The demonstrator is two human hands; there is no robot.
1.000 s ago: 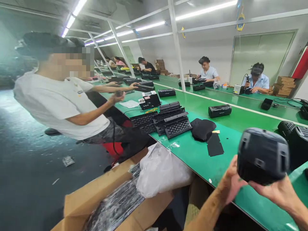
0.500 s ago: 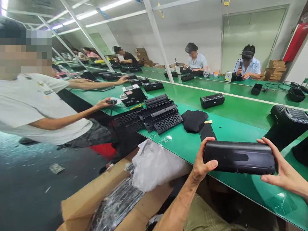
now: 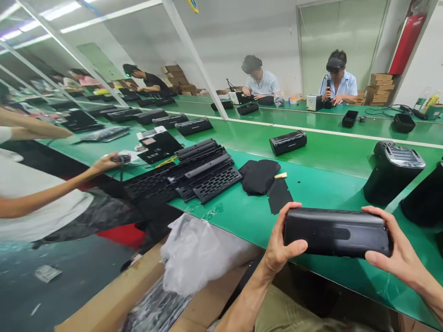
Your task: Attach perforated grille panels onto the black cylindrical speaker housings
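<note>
A long, glossy black speaker housing (image 3: pixel 332 233) is held level above the near edge of the green bench. My left hand (image 3: pixel 285 240) grips its left end, thumb in front and fingers over the top. At the other end my right hand (image 3: pixel 391 240) is closed around it the same way. Just beyond lies a thin black sheet (image 3: pixel 279 196), beside a pile of black cloth-like pieces (image 3: pixel 259 175). Perforated black grille panels (image 3: pixel 216 177) are stacked further left. To the right, a black housing (image 3: pixel 392 173) stands upright.
A cardboard box (image 3: pixel 114 295) with a white plastic bag (image 3: pixel 197 253) sits below the bench edge at left. Beyond, a speaker (image 3: pixel 288 142) lies on the green surface (image 3: pixel 332 161). A co-worker's arm (image 3: pixel 69 186) reaches in from the left; others sit across.
My view has turned, so the bench and its contents appear further left. Both hands keep hold of the housing, which looks almost unchanged. The co-worker at left is now partly out of view.
</note>
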